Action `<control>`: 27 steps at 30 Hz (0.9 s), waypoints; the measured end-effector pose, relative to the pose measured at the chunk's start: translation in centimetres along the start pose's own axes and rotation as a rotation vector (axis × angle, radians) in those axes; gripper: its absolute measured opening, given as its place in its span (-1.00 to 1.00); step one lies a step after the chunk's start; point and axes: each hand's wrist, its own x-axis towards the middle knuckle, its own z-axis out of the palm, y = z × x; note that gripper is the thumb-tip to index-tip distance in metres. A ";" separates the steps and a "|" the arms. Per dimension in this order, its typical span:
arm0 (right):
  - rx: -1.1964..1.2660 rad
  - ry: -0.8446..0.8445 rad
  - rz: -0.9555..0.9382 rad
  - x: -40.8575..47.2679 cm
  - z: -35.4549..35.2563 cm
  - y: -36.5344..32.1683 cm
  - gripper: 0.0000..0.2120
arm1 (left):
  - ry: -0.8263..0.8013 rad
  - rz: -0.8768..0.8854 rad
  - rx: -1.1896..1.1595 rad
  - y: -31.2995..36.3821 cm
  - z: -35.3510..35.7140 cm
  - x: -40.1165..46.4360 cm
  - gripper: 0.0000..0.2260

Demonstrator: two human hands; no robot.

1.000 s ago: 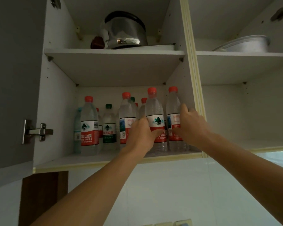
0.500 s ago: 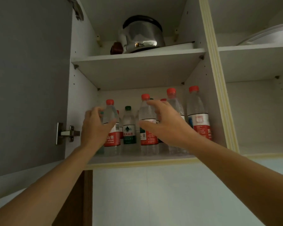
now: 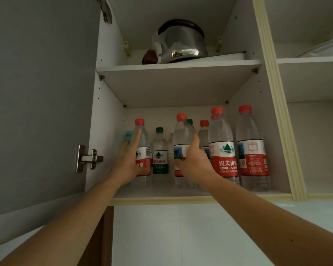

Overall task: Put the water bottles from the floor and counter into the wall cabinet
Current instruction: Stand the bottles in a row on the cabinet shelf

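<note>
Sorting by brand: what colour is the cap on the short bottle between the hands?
Green cap, head view.

"农夫山泉 NONGFU SPRING" on bottle label [image 3: 225,160]

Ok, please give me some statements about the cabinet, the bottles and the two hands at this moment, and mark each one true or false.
1. The left hand holds the leftmost red-capped bottle on the lower shelf. True.
2. The right hand is on a green-capped bottle. False: it grips a red-capped bottle; the green-capped bottle stands untouched between the hands.
3. A metal pot sits on the upper shelf. True.
4. The bottles lie on their sides. False: they stand upright.
5. The cabinet door is closed. False: it is swung open on the left.
</note>
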 end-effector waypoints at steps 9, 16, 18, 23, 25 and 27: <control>-0.024 -0.122 -0.048 2.2 1.7 -0.2 -0.41 | -0.117 -0.128 0.036 0.6 -0.5 0.6 0.09; -0.043 -0.224 -0.077 4.4 3.0 -0.3 -0.54 | -0.071 -0.172 0.216 0.1 -0.8 0.6 0.16; -0.027 -0.254 -0.081 5.0 3.5 -0.2 -0.65 | -0.048 -0.195 0.268 -0.4 -1.1 0.7 0.15; -0.054 -0.356 -0.059 6.8 4.8 -0.8 -0.54 | 0.000 -0.223 0.346 -1.3 -1.2 0.5 0.15; -0.055 -0.396 -0.037 7.5 5.2 -1.0 -0.50 | -0.015 -0.227 0.370 -1.1 -1.1 0.6 0.16; -0.021 -0.425 0.004 8.2 5.7 -1.1 -0.48 | -0.029 -0.236 0.385 -0.7 -1.1 0.5 0.16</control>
